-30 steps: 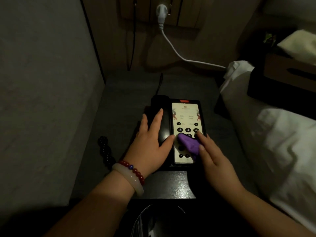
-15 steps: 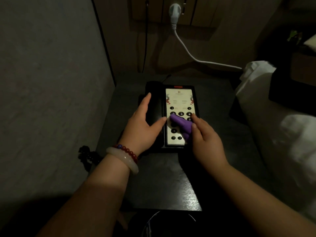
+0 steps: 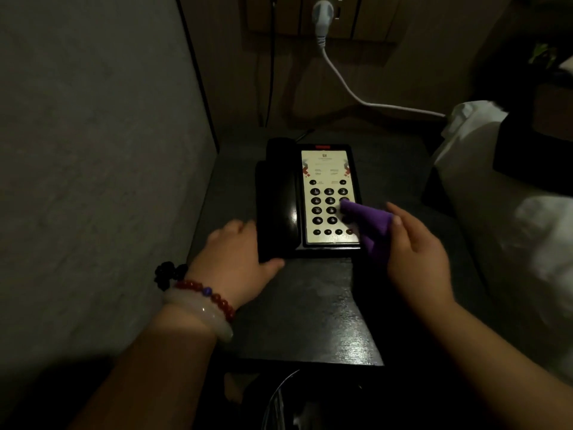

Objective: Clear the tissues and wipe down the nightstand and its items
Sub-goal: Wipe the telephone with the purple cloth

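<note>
The left hand (image 3: 238,265) lies palm down on the dark bench (image 3: 310,308) at the near left corner of the black telephone (image 3: 328,169). Its thumb runs along the phone's front edge and its relaxed fingers (image 3: 235,226) rest against the handset side, curled round nothing. A red bead bracelet (image 3: 207,294) and a pale bangle (image 3: 201,316) sit on that wrist. The right hand (image 3: 415,252) comes in from the right, palm turned left, grasping a purple cloth (image 3: 369,223). The cloth is drawn over one extended finger, and its tip presses on the right column of keys. The phone stands toward the back of the bench. A bare strip of bench top runs from it to the front edge. A grey wall panel (image 3: 93,181) closes the left side, with dark beads (image 3: 167,271) just beside it. White bedding (image 3: 511,243) crowds the right edge. At the back, a white plug (image 3: 322,13) and cable (image 3: 356,97) hang clear of the phone.
</note>
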